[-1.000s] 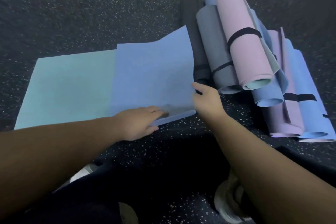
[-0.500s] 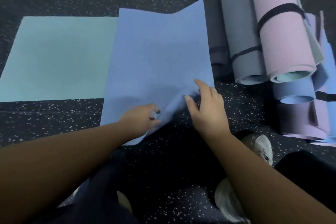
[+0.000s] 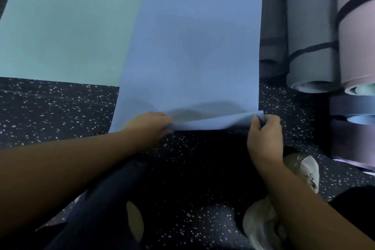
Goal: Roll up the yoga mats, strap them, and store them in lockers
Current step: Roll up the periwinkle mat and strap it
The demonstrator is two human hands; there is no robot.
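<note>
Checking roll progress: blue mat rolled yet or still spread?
Mostly spread. The blue mat lies flat; only its near edge is folded over, gripped by the left hand and right hand.

Both hands grip the near edge of the blue mat (image 3: 190, 46) — left hand (image 3: 150, 126) toward its left corner, right hand (image 3: 264, 136) pinching the right corner. That edge is folded up off the speckled floor (image 3: 56, 111). A teal mat (image 3: 69, 28) lies flat on the left — rolled mats (image 3: 312, 32) lie on the right.
</note>
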